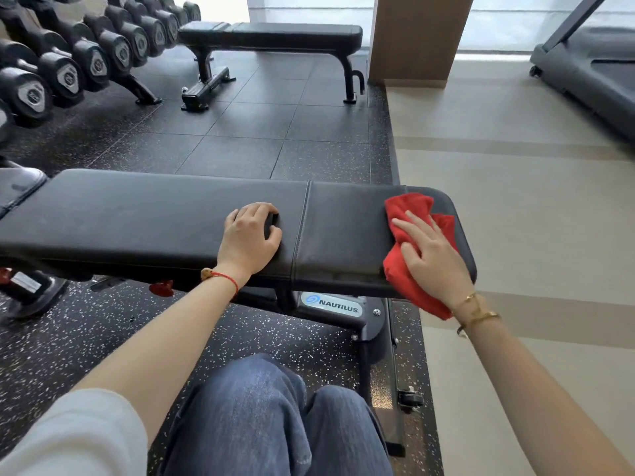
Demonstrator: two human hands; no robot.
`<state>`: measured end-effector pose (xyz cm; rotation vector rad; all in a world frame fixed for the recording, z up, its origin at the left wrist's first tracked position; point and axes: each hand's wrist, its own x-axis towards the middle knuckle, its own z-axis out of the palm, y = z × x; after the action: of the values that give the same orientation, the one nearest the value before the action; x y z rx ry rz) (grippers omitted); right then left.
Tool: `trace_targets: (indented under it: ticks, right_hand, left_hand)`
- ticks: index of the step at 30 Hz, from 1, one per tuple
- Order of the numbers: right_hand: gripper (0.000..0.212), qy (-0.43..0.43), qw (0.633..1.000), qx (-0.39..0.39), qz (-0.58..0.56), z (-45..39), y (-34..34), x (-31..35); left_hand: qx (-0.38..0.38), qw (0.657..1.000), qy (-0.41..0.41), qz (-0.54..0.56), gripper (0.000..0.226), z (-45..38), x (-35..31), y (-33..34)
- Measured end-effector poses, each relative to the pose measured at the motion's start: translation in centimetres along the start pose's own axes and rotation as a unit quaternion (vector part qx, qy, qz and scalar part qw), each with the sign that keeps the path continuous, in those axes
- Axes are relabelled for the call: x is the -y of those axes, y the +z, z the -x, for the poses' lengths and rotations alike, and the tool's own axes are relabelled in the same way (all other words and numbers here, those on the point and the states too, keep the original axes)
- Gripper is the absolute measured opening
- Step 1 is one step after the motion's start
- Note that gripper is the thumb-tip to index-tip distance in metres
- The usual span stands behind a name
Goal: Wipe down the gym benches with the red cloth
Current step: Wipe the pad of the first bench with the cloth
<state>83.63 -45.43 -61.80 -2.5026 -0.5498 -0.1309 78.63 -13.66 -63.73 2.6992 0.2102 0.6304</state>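
Red cloth [409, 235] lies on the right end of the near bench [154, 218], bunched up under the right hand [433, 255]. The hand lies flat on top of it with its fingers spread out and almost straight, pressing the cloth down on the black pad. It does not curl round the cloth. Part of the cloth pokes out past the fingertips, and one end hangs down over the front edge of the bench by the wrist.

Near the middle of the same bench sits the left hand [251, 235], just left of the seam in the pad. Its fingers are bent and the tips touch the pad. It holds nothing. The two hands are well apart, with the seam between them.

On the left wrist is a red string band [223, 278]. On the right wrist are gold bracelets [476, 312].

Under the bench is a silver label [335, 302] that says NAUTILUS. Blue jeans [268, 417] show at the bottom, close to the bench.

A second black bench [275, 34] stands farther back on the dark speckled floor [240, 132]. At the top left is a rack filled with rows of black dumbbells [96, 53]. To the right the floor turns pale [515, 166], and a treadmill [591, 70] stands in the top right corner beside a brown pillar [412, 39].
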Motion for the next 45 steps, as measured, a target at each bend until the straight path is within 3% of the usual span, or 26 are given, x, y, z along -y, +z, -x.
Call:
trace_targets:
  ticks: [7,11,19,23,32,40,45]
  right_hand:
    - [0.047,0.114,0.993,0.008,0.022,-7.7,-0.1,-1.7]
    - [0.047,0.112,0.993,0.031,0.029,-10.6,0.7,-1.0]
    - [0.046,-0.042,0.996,0.066,0.036,-5.8,3.2,4.1]
    - [0.046,-0.14,0.987,0.044,0.061,-1.5,6.0,8.2]
    - [0.047,-0.015,0.998,0.044,0.035,-3.6,7.8,11.7]
    - [0.051,-0.003,0.995,0.078,0.065,-8.3,13.2,19.6]
    - [0.052,-0.068,0.992,0.105,0.023,-6.6,16.0,24.3]
  left_hand:
    - [-0.011,1.0,0.002,-0.001,0.024,0.0,-0.1,-0.1]
    - [-0.015,1.0,0.005,0.001,0.023,-0.2,0.1,-0.1]
    - [-0.015,1.0,0.009,0.01,0.024,-0.1,0.6,0.0]
    - [-0.006,1.0,0.013,0.014,0.024,-0.1,0.7,-0.1]
    - [0.06,0.996,0.018,0.062,0.033,-0.4,1.5,-1.8]
    - [0.011,0.999,0.051,-0.009,0.037,0.0,12.0,-7.3]
    - [0.012,1.0,0.019,-0.015,0.035,0.0,18.2,-8.8]
